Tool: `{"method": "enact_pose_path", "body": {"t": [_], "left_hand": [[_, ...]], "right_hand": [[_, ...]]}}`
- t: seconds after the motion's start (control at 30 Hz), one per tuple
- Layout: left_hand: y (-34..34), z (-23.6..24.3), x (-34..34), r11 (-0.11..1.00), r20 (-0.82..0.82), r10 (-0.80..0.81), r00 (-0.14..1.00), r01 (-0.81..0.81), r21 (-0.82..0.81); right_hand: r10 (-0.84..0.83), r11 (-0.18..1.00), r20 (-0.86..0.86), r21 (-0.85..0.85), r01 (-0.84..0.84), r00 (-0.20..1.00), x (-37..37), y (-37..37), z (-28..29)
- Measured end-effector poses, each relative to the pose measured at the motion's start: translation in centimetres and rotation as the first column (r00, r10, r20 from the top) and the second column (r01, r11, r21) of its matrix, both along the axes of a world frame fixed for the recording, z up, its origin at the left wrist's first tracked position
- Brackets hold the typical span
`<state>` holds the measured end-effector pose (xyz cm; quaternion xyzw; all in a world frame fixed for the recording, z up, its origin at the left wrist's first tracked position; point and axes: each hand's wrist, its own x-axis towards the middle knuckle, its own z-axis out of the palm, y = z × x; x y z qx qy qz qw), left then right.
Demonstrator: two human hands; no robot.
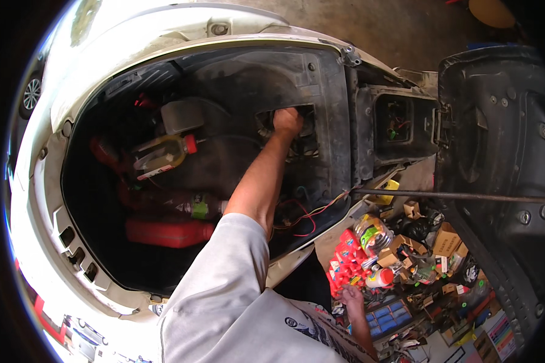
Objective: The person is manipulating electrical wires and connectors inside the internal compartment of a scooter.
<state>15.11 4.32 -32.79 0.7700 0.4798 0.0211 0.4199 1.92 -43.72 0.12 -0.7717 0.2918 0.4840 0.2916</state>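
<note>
My left hand (289,121) reaches down into a square opening (306,154) in the floor of a scooter's black under-seat compartment (224,78). Its knuckles show and the fingers look curled; their tips, and whatever they hold, are hidden inside the opening. Metal parts show around the hand. At the lower right, my right hand (352,297) hangs beside the scooter, above cluttered goods. Its fingers are bent together, and anything in them is too small to make out. Red and yellow wires (312,215) lie near the compartment's edge, right of my left forearm.
Inside the compartment lie a red-capped bottle of yellowish liquid (163,156), a green-labelled bottle (200,207) and a red container (169,233). The raised seat (502,133) stands at the right, with a dark rod (454,195) reaching to it. Red bottles (345,257) and boxes (447,240) crowd the lower right.
</note>
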Motion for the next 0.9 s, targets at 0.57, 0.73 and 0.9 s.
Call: {"method": "enact_pose_path", "body": {"t": [0.57,0.73,0.9], "left_hand": [[0.9,-1.3,-1.3,0.967,0.249,-0.065,0.966,-0.001,0.254],[1.2,-0.9,-1.7,0.975,0.291,-0.089,0.953,0.024,0.221],[1.1,1.1,-2.0,0.996,0.195,-0.068,0.978,0.056,0.069]], "right_hand": [[0.007,1.0,0.012,-0.017,-0.007,1.0,0.1,0.7,-0.3],[0.004,0.999,-0.002,0.035,-0.003,1.0,0.2,0.8,-0.6],[0.042,0.998,-0.021,0.043,-0.041,0.999,0.5,1.0,-0.8]]}}
